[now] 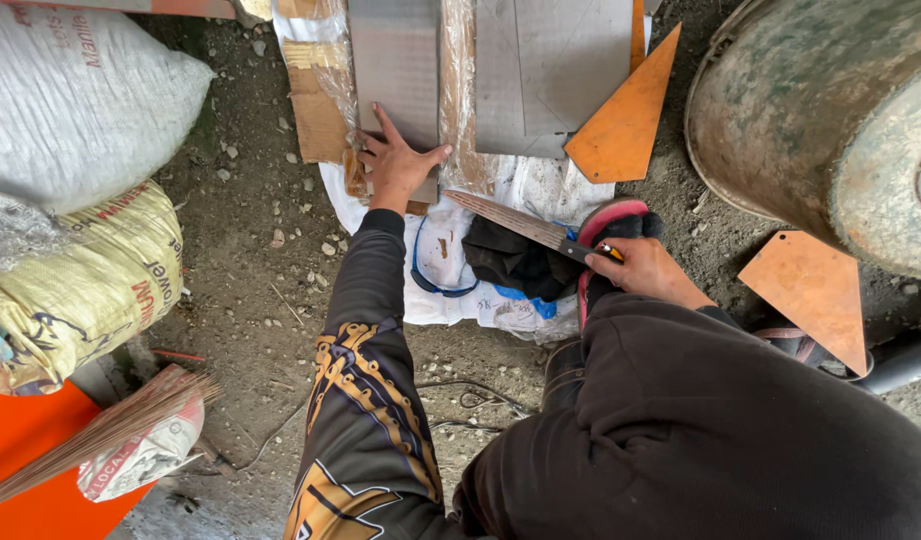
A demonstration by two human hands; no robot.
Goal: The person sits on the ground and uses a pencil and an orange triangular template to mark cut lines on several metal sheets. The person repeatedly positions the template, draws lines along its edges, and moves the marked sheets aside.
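My left hand (pixel 396 160) lies flat, fingers spread, on the near end of a grey metal strip (pixel 394 60) that rests on cardboard (pixel 316 115) and clear plastic. In my right hand (pixel 646 268) I grip the handle of a long flat metal file (pixel 506 218), whose rusty blade points left toward the strip. The right hand sits over a red and black sandal (pixel 609 215). A dark cloth (pixel 516 262) and a white sack sheet (pixel 541 185) lie beneath.
More grey metal sheets (pixel 551 65) and an orange triangular plate (pixel 626 115) lie ahead. Another orange plate (pixel 816 290) sits right, below a large dirty drum (pixel 831 120). Filled sacks (pixel 76 100) and a broom (pixel 101 430) are left, on gravelly ground.
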